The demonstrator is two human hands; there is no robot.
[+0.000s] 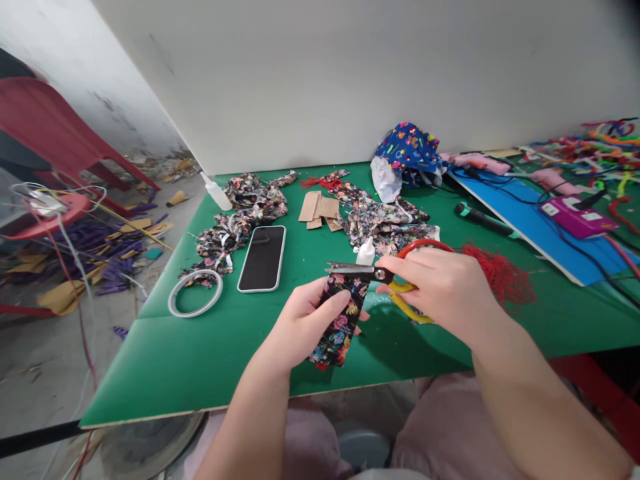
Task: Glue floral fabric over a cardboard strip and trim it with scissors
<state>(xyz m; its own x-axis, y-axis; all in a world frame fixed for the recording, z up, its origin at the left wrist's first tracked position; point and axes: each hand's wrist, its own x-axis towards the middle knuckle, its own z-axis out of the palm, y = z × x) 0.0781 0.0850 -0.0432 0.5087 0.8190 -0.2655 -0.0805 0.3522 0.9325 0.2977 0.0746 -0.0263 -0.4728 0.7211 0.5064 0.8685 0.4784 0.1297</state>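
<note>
My left hand grips a flat strip of black floral fabric, thumb on top and fingertips showing at its right edge. A bit of red shows at the strip's lower end. My right hand is closed on a pair of scissors with red and yellow handles. The scissor blades lie across the upper end of the fabric, pointing left. Just beyond the blades stands a small white glue bottle. To the right of my right hand lies a tangle of red threads.
A smartphone, a roll of tape and a white squeeze bottle occupy the left. Cardboard pieces and floral scraps lie behind. A blue board with a purple power strip and cables is at right.
</note>
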